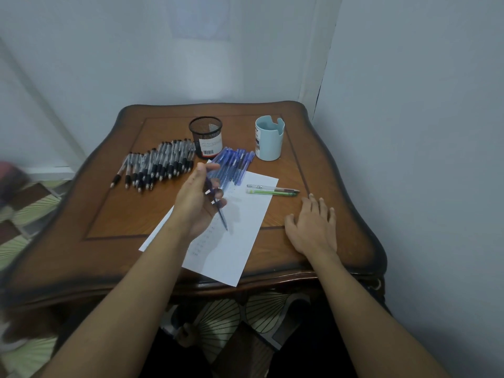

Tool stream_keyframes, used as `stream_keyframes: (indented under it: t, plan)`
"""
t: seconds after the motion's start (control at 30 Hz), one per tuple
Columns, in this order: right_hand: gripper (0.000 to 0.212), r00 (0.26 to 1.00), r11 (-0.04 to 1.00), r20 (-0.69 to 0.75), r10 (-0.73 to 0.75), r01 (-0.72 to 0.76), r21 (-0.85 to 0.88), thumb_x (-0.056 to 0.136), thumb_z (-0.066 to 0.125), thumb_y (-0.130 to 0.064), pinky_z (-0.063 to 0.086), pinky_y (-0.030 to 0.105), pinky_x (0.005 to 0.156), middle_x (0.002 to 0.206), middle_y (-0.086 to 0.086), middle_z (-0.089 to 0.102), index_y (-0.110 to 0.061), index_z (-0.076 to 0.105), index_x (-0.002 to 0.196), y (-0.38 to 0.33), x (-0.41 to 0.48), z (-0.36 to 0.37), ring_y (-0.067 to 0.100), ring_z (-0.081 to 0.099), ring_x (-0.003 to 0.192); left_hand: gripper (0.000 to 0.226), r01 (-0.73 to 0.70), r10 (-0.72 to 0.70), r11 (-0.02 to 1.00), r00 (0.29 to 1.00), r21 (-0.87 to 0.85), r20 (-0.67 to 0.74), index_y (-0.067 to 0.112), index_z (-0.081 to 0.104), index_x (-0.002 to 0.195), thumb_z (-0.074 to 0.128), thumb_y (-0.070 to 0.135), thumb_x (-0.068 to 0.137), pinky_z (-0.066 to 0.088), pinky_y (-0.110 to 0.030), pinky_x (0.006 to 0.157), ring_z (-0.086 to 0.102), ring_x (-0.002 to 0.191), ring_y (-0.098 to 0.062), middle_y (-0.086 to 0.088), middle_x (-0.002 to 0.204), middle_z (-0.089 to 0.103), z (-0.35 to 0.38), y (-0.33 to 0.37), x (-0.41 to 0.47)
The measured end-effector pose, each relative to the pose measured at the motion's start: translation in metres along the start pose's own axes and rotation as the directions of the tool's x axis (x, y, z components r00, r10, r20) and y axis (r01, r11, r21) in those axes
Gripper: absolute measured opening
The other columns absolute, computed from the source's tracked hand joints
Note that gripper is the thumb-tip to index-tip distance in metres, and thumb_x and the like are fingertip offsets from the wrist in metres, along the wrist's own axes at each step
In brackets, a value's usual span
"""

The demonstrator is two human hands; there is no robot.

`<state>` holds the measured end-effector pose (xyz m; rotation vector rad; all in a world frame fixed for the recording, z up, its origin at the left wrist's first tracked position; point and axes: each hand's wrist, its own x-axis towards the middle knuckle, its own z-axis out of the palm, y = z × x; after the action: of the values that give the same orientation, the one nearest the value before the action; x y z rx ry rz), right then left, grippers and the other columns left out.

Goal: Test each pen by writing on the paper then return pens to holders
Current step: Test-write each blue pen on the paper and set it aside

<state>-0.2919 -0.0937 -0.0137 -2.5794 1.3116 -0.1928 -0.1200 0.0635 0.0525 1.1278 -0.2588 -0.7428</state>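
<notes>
A blue pen (218, 211) is slanting over the paper (237, 241), the left hand (197, 203) gripping it in curled fingers. At 3 o'clock the right hand (313, 227) is lying flat, fingers spread, holding nothing, on the wooden table (109, 214); a mesh holder (206, 136) is standing at 12 o'clock.

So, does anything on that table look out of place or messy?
Nothing spilled or broken. The paper lies askew on the table, its near corner at the front edge; the mesh holder and blue holder look empty.

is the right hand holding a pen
No, the right hand rests flat on the table; the left hand grips the blue pen.
</notes>
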Motion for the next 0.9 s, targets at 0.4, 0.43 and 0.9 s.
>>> stream_keyframes:
  t: [0.4, 0.43, 0.9]
  plan:
    - [0.063, 1.0, 1.0, 0.004, 0.01, -0.009, -0.006, 0.099, 0.035, -0.048, 0.01, 0.051, 0.124, 0.164, 0.006, 0.023, -0.016, 0.029, 0.153, -0.001, 0.001, 0.0, 0.027, 0.014, 0.153, 0.019, -0.062, 0.041, 0.993, 0.977, -0.097, -0.207, 0.014, 0.074, 0.107, 0.057, 0.021, 0.099, 0.019, -0.019, 0.039, 0.021, 0.045, -0.005, 0.006, 0.078, 0.064, -0.025, -0.007, -0.001]
    - [0.063, 1.0, 1.0, 0.005, 0.009, -0.009, -0.004, 0.099, 0.035, -0.048, 0.01, 0.05, 0.124, 0.164, 0.006, 0.023, -0.016, 0.029, 0.153, -0.001, 0.001, 0.0, 0.027, 0.014, 0.153, 0.022, -0.074, 0.058, 0.995, 0.973, -0.064, -0.225, 0.012, 0.073, 0.108, 0.054, 0.007, 0.099, 0.022, -0.018, 0.039, 0.024, 0.044, -0.004, 0.003, 0.088, 0.068, -0.029, -0.009, -0.001]
    - [0.063, 1.0, 1.0, -0.004, 0.006, -0.006, 0.01, 0.099, 0.035, -0.049, 0.01, 0.05, 0.124, 0.163, 0.006, 0.024, -0.016, 0.031, 0.153, 0.001, 0.0, 0.0, 0.027, 0.015, 0.152, 0.033, -0.194, 0.222, 0.842, 0.975, 0.503, 0.003, 0.009, 0.073, 0.072, 0.069, 0.037, 0.089, 0.061, -0.035, 0.072, 0.073, 0.073, -0.026, -0.011, 0.077, 0.072, -0.068, -0.022, -0.028]
